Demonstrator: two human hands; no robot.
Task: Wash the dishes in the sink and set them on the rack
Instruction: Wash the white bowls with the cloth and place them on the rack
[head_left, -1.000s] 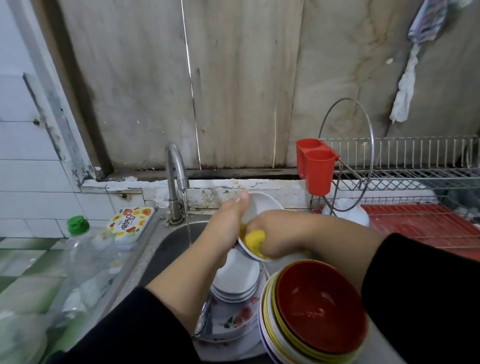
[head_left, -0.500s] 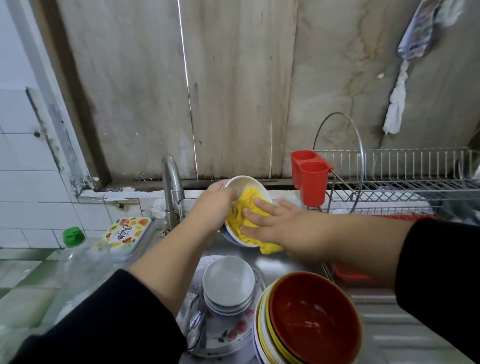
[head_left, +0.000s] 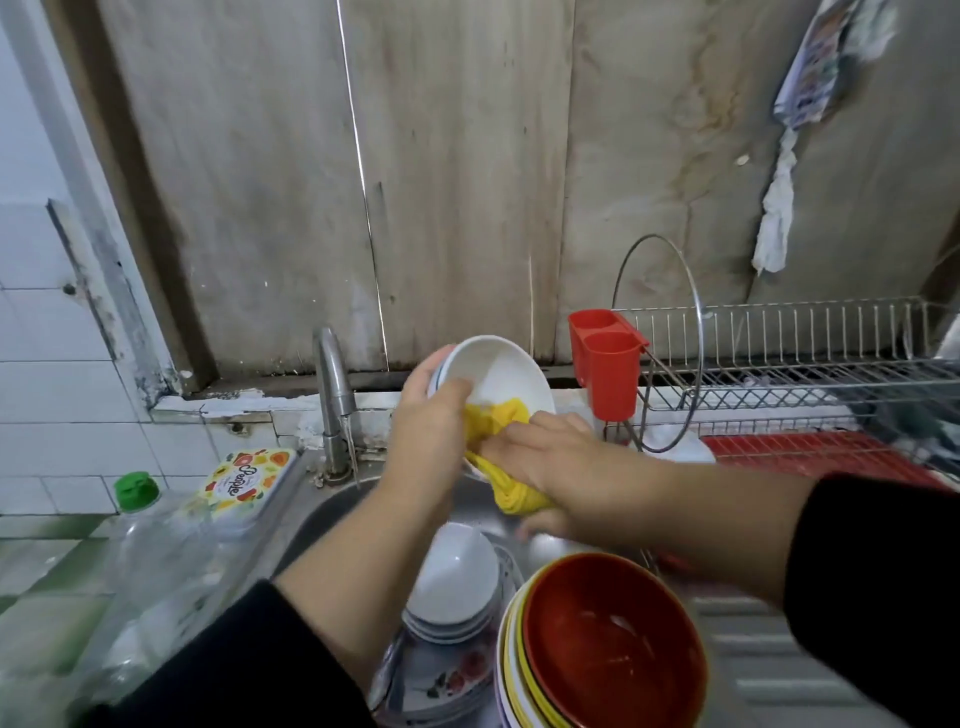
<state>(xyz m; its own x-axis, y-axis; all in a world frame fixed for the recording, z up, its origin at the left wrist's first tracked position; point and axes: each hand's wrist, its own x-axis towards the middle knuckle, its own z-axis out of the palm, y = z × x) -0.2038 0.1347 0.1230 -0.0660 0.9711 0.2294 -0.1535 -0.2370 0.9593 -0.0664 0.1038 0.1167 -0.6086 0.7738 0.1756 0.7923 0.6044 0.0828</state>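
White bowl held tilted over sink, far of stacked dishes. Left hand fingers clamp near rim, thumb inside. Right hand fingers bunch yellow cloth against bowl. Bowl likely rigid, light, wet-slippery, chippable; rim pinch safest.

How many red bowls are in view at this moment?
1. The red bowl sits on top of a stack of dishes at the bottom right, nearest the camera. The rims under it look yellow and white; any red bowl lower in the stack would be hidden.
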